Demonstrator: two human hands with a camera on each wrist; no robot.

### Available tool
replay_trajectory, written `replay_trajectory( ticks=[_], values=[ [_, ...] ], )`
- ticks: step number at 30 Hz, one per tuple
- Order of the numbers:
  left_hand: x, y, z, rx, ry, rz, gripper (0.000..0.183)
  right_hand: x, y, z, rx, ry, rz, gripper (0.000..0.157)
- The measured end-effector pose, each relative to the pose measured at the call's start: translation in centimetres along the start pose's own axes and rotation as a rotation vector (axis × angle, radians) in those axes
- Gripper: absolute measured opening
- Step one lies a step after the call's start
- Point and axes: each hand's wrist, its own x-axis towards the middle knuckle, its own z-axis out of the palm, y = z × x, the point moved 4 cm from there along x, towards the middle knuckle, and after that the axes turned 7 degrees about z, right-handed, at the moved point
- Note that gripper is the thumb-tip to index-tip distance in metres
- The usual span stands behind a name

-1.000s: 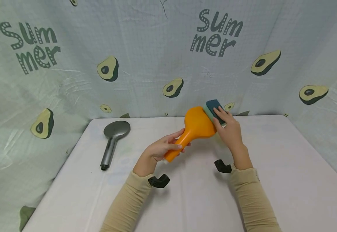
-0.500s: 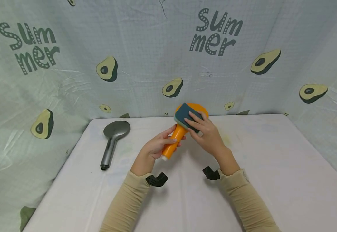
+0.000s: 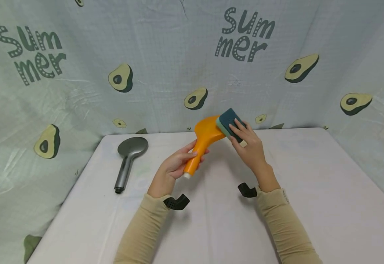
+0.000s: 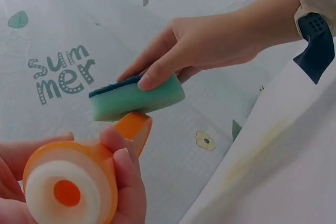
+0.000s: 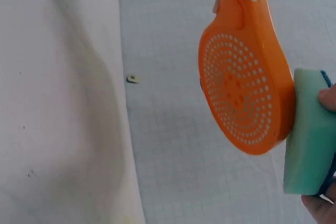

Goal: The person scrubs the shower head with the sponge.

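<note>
My left hand point(image 3: 178, 160) grips the handle of an orange shower head point(image 3: 208, 128), holding it tilted above the table. Its hollow white handle end faces the camera in the left wrist view, and its round perforated face point(image 5: 237, 95) shows in the right wrist view. In my right hand point(image 3: 249, 146) is a sponge point(image 3: 230, 123) with a dark teal scouring side and a pale green foam side, pinched between thumb and fingers. The foam point(image 5: 310, 129) touches the side edge of the shower head. A grey shower head point(image 3: 130, 154) lies on the table to the left of my left hand.
Below my hands is a table with a white cover point(image 3: 311, 205). A pale curtain point(image 3: 165, 55) printed with avocados and lettering hangs behind it and along both sides. A dark wrist piece is on each sleeve point(image 3: 145, 223).
The sponge slid from the shower head's right edge across its back toward the handle, then back to the right edge. The orange shower head shifted a little left and turned.
</note>
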Motion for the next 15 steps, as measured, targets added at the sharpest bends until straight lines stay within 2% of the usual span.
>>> replay_trajectory(
  ticks=[2,4,9,11,13,15],
  values=[
    [-0.1,0.0,-0.1,-0.046,0.015,-0.002,0.061,-0.1,0.1,0.2,-0.010,0.010,0.013,0.042],
    [-0.1,-0.1,-0.2,-0.069,0.025,0.002,0.061,-0.1,-0.1,0.6,-0.016,0.012,-0.023,0.042],
    [-0.1,0.0,-0.5,-0.050,0.028,0.025,0.060,-0.5,-1.2,2.0,-0.007,-0.042,-0.243,0.042],
    [-0.1,0.0,-0.6,-0.032,0.031,0.032,0.060,-0.7,-1.3,2.3,0.004,-0.069,-0.304,0.043],
    [-0.1,0.0,-0.6,-0.023,0.028,0.034,0.060,-0.8,-1.1,2.4,0.013,-0.078,-0.312,0.044],
    [-0.1,0.0,-0.5,-0.020,0.025,0.035,0.060,-0.8,-0.5,2.1,0.017,-0.063,-0.272,0.045]
  ],
)
